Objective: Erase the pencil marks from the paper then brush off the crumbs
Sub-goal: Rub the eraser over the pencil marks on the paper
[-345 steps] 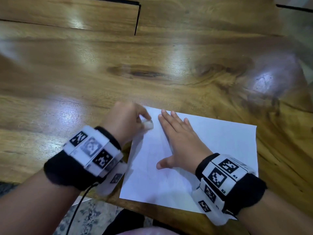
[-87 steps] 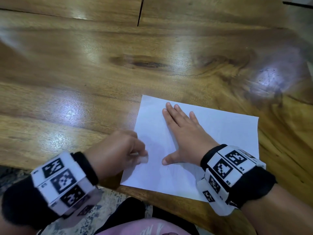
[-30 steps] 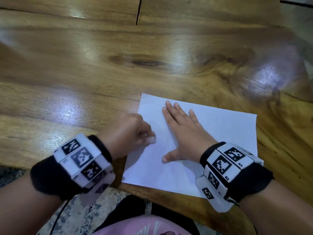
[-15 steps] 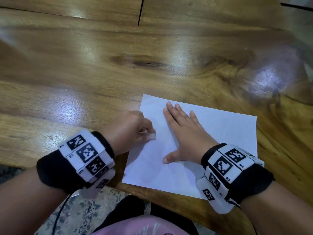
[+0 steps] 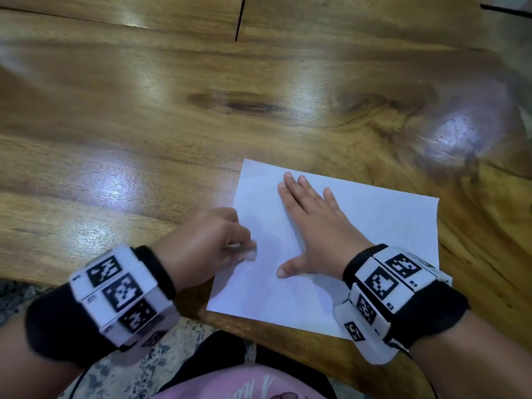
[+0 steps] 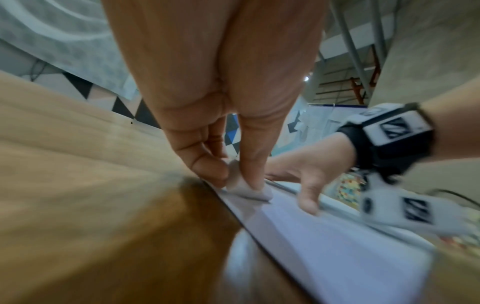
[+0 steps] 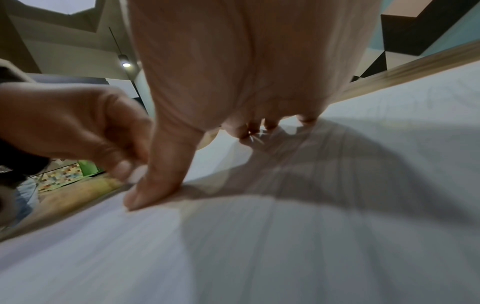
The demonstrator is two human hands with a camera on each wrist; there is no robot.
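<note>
A white sheet of paper (image 5: 374,234) lies on the wooden table (image 5: 144,125) near its front edge. My left hand (image 5: 213,246) pinches a small white eraser (image 5: 250,254) between thumb and fingers and holds it down on the paper's left part. From the left wrist, the eraser (image 6: 249,190) touches the sheet (image 6: 337,242) just inside its left edge. My right hand (image 5: 313,226) lies flat on the middle of the paper with straight fingers and the thumb spread. Faint pencil lines show near the right thumb. The right wrist view has the thumb (image 7: 158,181) pressed on the paper (image 7: 285,246).
The table's front edge (image 5: 288,352) runs just below the paper, with a patterned floor and my pink clothing beneath it. A dark crack (image 5: 239,21) splits the boards at the far side. Bare glossy wood stretches left of and beyond the sheet.
In the last second my left hand has slid the eraser down the paper's left part toward the front edge. The right hand has stayed flat in place.
</note>
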